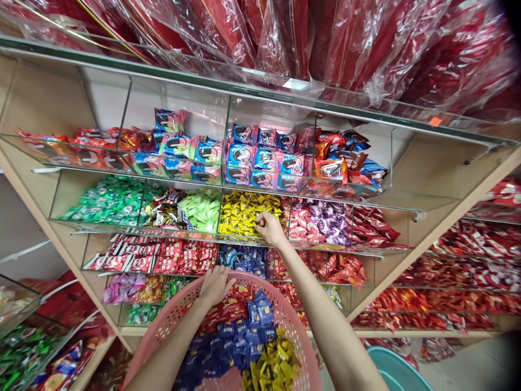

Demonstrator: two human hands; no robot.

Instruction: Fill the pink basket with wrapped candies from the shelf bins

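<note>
My left hand (215, 286) grips the far rim of a round pink plastic basket (157, 326), its fingers over the edge and the thumb on the inner side. Inside the basket lie blue-wrapped candies (236, 342), red packets (228, 310) and a heap of yellow-wrapped candies (277, 364). At the shelf, my right hand (268, 228) is closed, with thumb and forefinger pinched together against the yellow-wrapped candies (240, 212) in a glass compartment. What those fingers hold, if anything, is too small to make out.
Glass dividers and front panes edge the shelf compartments. Beside the yellow candies are light green packets (199, 210) and pink and purple candies (321, 220). Cookie packs (264, 157) stand one shelf higher. A teal tub (396, 369) sits low at right; plastic-wrapped red goods (277, 38) lie on top.
</note>
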